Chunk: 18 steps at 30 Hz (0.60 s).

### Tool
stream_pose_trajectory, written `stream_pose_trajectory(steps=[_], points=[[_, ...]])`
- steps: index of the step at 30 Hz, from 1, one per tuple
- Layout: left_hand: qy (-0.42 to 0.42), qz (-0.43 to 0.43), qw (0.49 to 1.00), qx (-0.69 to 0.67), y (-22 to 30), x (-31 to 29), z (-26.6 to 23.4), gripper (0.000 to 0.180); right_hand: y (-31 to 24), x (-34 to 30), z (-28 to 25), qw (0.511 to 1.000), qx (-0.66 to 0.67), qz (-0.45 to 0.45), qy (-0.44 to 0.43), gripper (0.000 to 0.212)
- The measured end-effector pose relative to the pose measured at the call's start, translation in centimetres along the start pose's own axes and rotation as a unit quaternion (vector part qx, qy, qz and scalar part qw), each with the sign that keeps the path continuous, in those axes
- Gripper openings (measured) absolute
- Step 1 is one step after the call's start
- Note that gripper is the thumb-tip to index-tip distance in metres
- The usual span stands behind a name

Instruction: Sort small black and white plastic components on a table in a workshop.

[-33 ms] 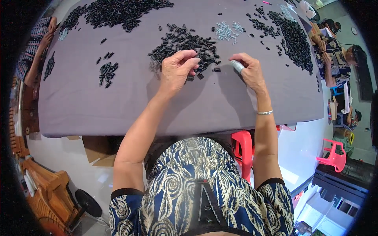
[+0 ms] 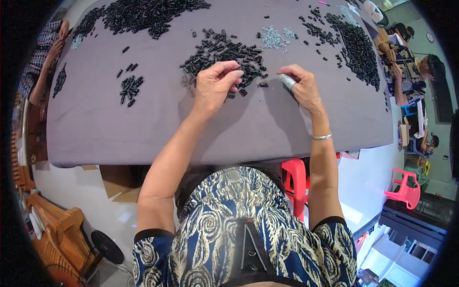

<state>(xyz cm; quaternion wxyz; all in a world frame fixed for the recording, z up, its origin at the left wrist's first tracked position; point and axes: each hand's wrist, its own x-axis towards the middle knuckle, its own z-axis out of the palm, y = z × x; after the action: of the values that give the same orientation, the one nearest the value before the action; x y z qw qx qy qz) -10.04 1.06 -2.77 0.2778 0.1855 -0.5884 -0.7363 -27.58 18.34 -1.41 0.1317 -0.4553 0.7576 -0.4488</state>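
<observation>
My left hand [image 2: 213,86] is closed in a pinch over the near edge of a pile of small black cylindrical pieces [image 2: 217,51]. Whatever sits between its fingertips is hidden against the dark pile. To the right, my right hand [image 2: 304,88] is held above the cloth, thumb and forefinger pressed together. Its thumb is wrapped in silvery tape [image 2: 288,81], and anything in that pinch is too small to name. One loose black piece [image 2: 263,85] lies on the cloth between the hands. Beyond the right hand is a heap of small pale clear bits [image 2: 273,38].
A grey cloth [image 2: 119,138] covers the table. Larger black heaps lie at the far left [image 2: 138,16] and far right [image 2: 356,57], with a small cluster [image 2: 131,89] nearer left. Other people sit at both sides. A red plastic chair [image 2: 297,186] stands by the near edge.
</observation>
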Motion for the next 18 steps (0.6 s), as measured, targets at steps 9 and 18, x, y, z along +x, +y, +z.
stream_pose_trajectory(steps=[9, 18], points=[[0.004, 0.010, 1.000, -0.005, 0.0, 0.1, 0.0, 0.018, -1.3, 1.3, 1.5, 0.993, -0.102, -0.054, -0.008, 0.020], [-0.021, -0.012, 1.000, -0.002, 0.3, -0.2, 0.0, 0.017, -1.6, 1.8, 1.6, 0.983, -0.159, -0.068, -0.053, 0.015]])
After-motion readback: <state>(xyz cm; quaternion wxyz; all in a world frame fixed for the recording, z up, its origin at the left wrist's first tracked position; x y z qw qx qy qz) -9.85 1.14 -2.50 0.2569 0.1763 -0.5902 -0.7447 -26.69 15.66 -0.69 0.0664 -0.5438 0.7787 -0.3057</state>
